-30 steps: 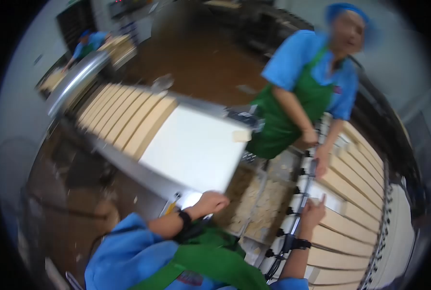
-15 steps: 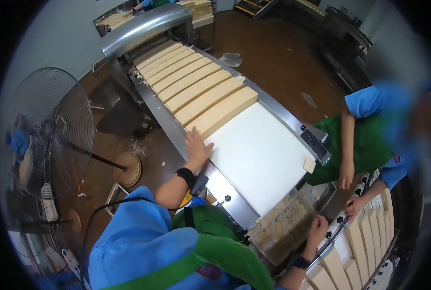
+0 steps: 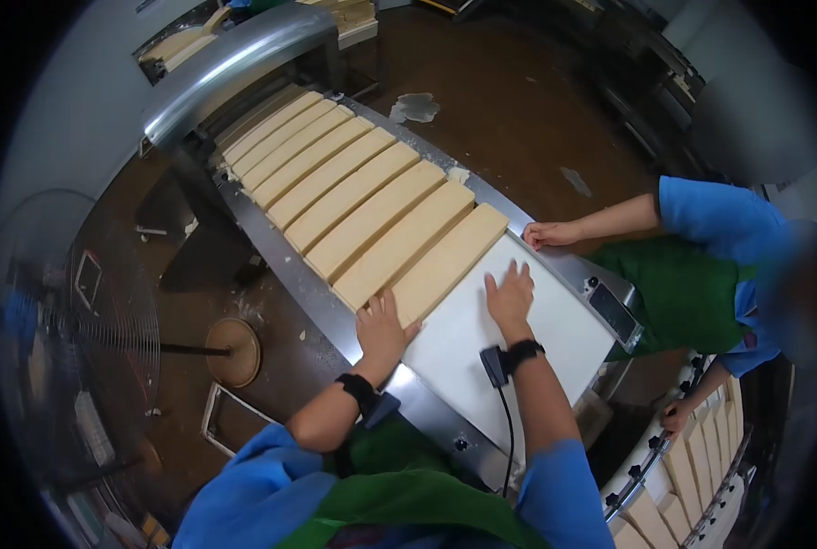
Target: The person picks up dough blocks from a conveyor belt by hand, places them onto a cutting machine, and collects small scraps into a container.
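Observation:
Several long pale slabs point(image 3: 362, 221) lie side by side across a white conveyor belt point(image 3: 518, 339). At the left end of the nearest slab point(image 3: 449, 265) is my left hand point(image 3: 384, 331), fingers spread, its fingertips touching the slab ends. My right hand point(image 3: 511, 297) reaches over the bare belt with its fingers apart, just short of the nearest slab's right part, holding nothing. Both wrists wear black bands with small devices.
A co-worker's hand point(image 3: 555, 234) rests at the belt's far edge; another hand point(image 3: 676, 416) is beside a second conveyor with slabs point(image 3: 692, 457). A metal hood point(image 3: 243, 69) arches over the far end. A fan point(image 3: 88, 302) stands left.
My right hand has moved from the lower right onto the belt area. The slabs have come nearer along the belt. A co-worker's hand has moved up to the belt's edge.

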`<state>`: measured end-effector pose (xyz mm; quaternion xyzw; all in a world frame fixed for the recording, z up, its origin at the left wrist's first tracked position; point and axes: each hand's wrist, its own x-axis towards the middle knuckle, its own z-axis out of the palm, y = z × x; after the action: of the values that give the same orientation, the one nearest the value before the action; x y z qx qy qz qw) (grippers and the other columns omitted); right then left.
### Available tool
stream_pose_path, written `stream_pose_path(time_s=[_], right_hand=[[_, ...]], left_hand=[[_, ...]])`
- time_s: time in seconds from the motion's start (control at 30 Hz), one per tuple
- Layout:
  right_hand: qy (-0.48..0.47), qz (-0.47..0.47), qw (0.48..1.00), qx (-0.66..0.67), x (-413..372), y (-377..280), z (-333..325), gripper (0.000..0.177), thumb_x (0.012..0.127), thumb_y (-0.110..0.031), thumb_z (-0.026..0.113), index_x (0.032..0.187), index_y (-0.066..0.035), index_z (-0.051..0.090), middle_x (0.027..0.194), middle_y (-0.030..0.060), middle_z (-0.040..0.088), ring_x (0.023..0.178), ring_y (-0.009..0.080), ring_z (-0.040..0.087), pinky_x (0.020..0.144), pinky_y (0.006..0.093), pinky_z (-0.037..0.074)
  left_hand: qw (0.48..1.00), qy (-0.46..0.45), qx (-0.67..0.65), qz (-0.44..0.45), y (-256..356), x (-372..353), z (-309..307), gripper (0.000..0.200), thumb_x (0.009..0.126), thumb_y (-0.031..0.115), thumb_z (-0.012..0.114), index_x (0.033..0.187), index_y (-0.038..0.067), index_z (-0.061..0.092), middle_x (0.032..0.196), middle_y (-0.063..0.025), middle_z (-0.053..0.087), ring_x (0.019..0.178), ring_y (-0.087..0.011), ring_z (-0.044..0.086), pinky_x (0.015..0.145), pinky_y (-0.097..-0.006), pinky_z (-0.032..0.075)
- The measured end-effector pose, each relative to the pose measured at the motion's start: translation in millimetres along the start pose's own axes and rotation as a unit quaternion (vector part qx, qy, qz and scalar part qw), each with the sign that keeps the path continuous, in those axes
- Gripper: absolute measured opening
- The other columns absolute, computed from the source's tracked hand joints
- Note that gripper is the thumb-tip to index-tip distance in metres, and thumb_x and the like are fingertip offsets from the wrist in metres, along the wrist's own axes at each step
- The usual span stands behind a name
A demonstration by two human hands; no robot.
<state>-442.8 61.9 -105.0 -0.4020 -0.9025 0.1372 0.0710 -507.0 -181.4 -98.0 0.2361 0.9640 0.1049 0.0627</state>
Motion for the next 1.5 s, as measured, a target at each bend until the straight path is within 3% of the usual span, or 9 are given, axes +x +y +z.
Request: stream_pose_path(time_s=[0.27,0.43,0.63,0.77,0.8,1.0,1.23,1.43,1.5], right_hand=[[-0.047,0.071,0.996,-0.039,89,-90,8,0.073,0.088,-0.055,0.052,0.146,-0.014,0.035,0.155,0.024,0.015,0.124,0.0415,0.045,0.101,0.0476,0.041],[-0.072,0.157,0.985,-0.02,77,-83,-21,0.077,0.078,-0.049,0.061,0.141,-0.011,0.038,0.148,0.0245,0.024,0.116,0.0439,0.05,0.096,0.0464,0.045],[-0.037,0.371,0.925,0.067,-2,33,-82,0.085,0.074,-0.049,0.065,0.141,-0.006,0.036,0.146,0.0273,0.025,0.124,0.0458,0.043,0.096,0.0509,0.045],[0.119,0.35,0.929,-0.028,-78,127,-92,0.091,0.071,-0.045,0.07,0.137,0.006,0.034,0.148,0.0255,0.027,0.144,0.0439,0.01,0.097,0.0511,0.045],[0.135,0.392,0.904,0.102,-94,141,-109,0.088,0.072,-0.046,0.071,0.134,0.006,0.036,0.145,0.0263,0.029,0.145,0.0422,0.002,0.098,0.0486,0.045],[0.287,0.5,0.791,0.206,-213,227,-166,0.079,0.073,-0.033,0.073,0.128,0.003,0.031,0.136,0.0272,0.028,0.123,0.047,0.042,0.093,0.051,0.047],[0.474,0.47,0.738,0.098,-336,369,-255,0.079,0.074,-0.034,0.071,0.129,0.004,0.029,0.13,0.0289,0.034,0.105,0.0496,0.054,0.091,0.053,0.046],[0.386,0.604,0.668,0.199,-383,470,-316,0.063,0.084,-0.046,0.056,0.119,0.006,0.052,0.12,0.0301,0.056,0.119,0.0476,0.043,0.101,0.0527,0.036],[0.212,0.602,0.767,0.072,-397,519,-305,0.059,0.089,-0.047,0.042,0.11,0.004,0.062,0.117,0.0281,0.061,0.122,0.045,0.043,0.104,0.0572,0.027]], left_hand=[[0.998,-0.027,0.016,0.046,-1,4,-11,0.094,0.074,0.06,0.069,0.136,-0.004,0.038,0.111,-0.0204,0.051,0.094,-0.0345,0.053,0.081,-0.0407,0.046],[0.995,-0.01,-0.012,0.1,-8,-1,-6,0.094,0.074,0.057,0.071,0.136,-0.005,0.038,0.113,-0.0227,0.051,0.095,-0.0369,0.052,0.082,-0.0428,0.046],[0.952,-0.193,-0.102,0.216,37,-30,-33,0.088,0.069,0.039,0.081,0.132,-0.003,0.037,0.114,-0.0255,0.048,0.102,-0.0433,0.051,0.088,-0.047,0.045],[0.882,-0.334,-0.149,0.298,82,-69,-24,0.093,0.07,0.035,0.081,0.137,-0.004,0.028,0.117,-0.0277,0.043,0.089,-0.0462,0.056,0.079,-0.05,0.05],[0.878,-0.308,-0.133,0.342,95,-80,-20,0.092,0.072,0.032,0.079,0.136,-0.006,0.026,0.118,-0.0296,0.04,0.088,-0.0486,0.056,0.076,-0.0517,0.051],[0.869,-0.171,-0.194,0.422,182,-149,8,0.082,0.072,0.017,0.077,0.135,-0.004,0.03,0.118,-0.0315,0.036,0.096,-0.0488,0.052,0.087,-0.0492,0.048],[0.798,-0.161,-0.321,0.484,325,-249,-13,0.085,0.068,-0.008,0.072,0.143,0.008,0.034,0.143,-0.0314,0.014,0.13,-0.0506,0.029,0.109,-0.0451,0.032],[0.7,-0.137,-0.356,0.604,424,-288,-15,0.074,0.08,-0.004,0.065,0.145,0.007,0.033,0.148,-0.0295,0.025,0.137,-0.0448,0.028,0.113,-0.0456,0.025],[0.701,-0.131,-0.337,0.615,447,-284,-11,0.072,0.082,-0.003,0.064,0.146,0.005,0.031,0.147,-0.0291,0.032,0.136,-0.0423,0.033,0.113,-0.044,0.028]])
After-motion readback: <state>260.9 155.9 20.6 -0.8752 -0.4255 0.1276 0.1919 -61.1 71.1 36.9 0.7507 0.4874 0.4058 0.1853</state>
